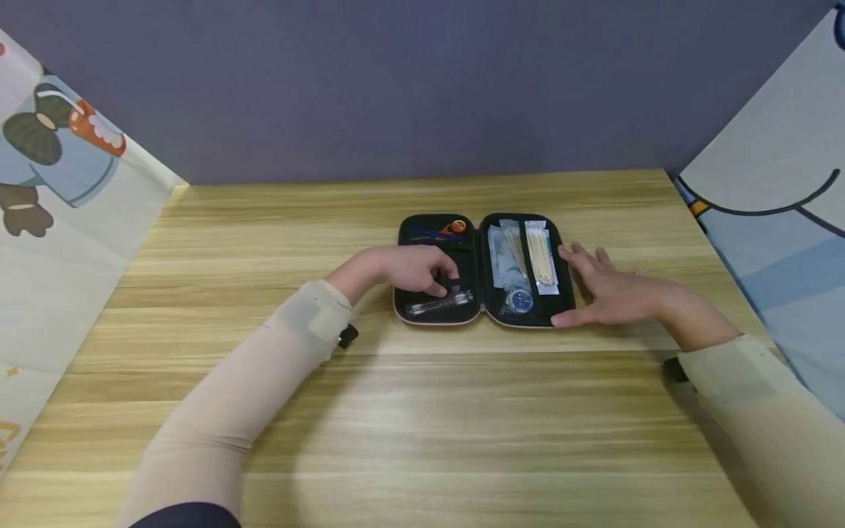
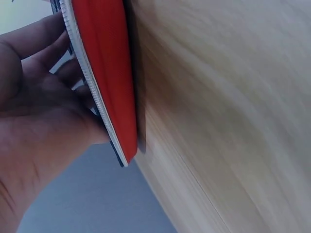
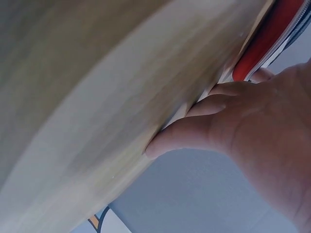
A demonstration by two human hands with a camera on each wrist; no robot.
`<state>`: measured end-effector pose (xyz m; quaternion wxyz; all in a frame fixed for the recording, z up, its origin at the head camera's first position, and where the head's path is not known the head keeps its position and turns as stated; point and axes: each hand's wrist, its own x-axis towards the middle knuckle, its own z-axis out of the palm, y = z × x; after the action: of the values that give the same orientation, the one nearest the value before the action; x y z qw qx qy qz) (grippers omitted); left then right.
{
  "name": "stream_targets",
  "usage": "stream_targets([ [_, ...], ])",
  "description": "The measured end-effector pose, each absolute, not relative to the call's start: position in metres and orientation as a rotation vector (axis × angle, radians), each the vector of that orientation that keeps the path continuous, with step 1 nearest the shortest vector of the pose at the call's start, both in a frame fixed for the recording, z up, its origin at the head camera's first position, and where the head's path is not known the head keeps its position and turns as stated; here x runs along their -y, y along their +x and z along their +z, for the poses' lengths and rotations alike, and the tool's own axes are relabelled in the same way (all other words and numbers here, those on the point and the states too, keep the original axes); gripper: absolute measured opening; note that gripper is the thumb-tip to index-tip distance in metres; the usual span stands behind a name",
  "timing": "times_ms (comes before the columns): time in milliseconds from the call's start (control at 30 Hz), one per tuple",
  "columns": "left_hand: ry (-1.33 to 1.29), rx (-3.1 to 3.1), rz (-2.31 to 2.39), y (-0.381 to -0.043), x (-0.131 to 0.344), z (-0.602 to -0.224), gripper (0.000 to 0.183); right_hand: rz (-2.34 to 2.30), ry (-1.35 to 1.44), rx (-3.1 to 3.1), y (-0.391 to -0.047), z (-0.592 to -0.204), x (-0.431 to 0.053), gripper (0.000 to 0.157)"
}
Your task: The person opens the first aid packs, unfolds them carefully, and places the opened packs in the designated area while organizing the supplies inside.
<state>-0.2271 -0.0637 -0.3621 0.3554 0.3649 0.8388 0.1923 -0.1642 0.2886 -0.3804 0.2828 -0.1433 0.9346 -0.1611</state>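
Observation:
A zippered case [image 1: 478,314] lies unfolded flat on the table, black inside; its outer shell [image 2: 109,63] shows red in the left wrist view. Over the left half is my left hand [image 1: 416,268], fingers bent down into it. Whether they pinch anything is hidden. Just below the fingertips lies a clear packet of slim sticks [image 1: 439,303]. Orange-handled scissors [image 1: 457,226] and a blue slim tool [image 1: 432,233] sit above. My right hand [image 1: 617,292] spreads its fingers at the case's right edge, with thumb and a fingertip touching it.
The right half holds a pack of cotton swabs [image 1: 541,257], pale sachets [image 1: 505,257] and a round blue-and-white item [image 1: 519,301] under a black strap. A dark grey wall [image 1: 422,88] rises behind the wooden table [image 1: 462,425]. Printed cartoon panels [image 1: 59,147] flank it.

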Motion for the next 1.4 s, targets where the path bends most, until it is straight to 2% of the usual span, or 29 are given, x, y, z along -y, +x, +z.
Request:
stream_targets([
  [167, 0.989, -2.135, 0.465, -0.225, 0.060, -0.361, 0.013, -0.431, -0.377, -2.500, -0.164, -0.381, -0.289, 0.134],
  [700, 1.053, -2.139, 0.342, -0.224, 0.055, -0.359, 0.027, -0.427, -0.367, -2.509, -0.162, -0.379, -0.289, 0.134],
  [800, 1.023, -2.163, 0.390, -0.227, 0.055, -0.359, 0.021, -0.429, -0.371, -2.510, -0.162, -0.379, -0.289, 0.134],
  [933, 0.947, -2.311, 0.580, -0.238, 0.054, -0.355, 0.010, -0.427, -0.374, -2.512, -0.162, -0.380, -0.289, 0.134],
  [1067, 0.908, -2.567, 0.797, -0.260, 0.050, -0.354, 0.018, -0.423, -0.381, -2.516, -0.163, -0.381, -0.289, 0.134],
  [1267, 1.029, -2.713, 0.576, -0.287, 0.044, -0.361, 0.031, -0.422, -0.379, -2.513, -0.163, -0.380, -0.289, 0.134],
  [1400, 1.065, -2.689, 0.504, -0.291, 0.043, -0.366, 0.029, -0.426, -0.379, -2.512, -0.163, -0.380, -0.289, 0.134],
])
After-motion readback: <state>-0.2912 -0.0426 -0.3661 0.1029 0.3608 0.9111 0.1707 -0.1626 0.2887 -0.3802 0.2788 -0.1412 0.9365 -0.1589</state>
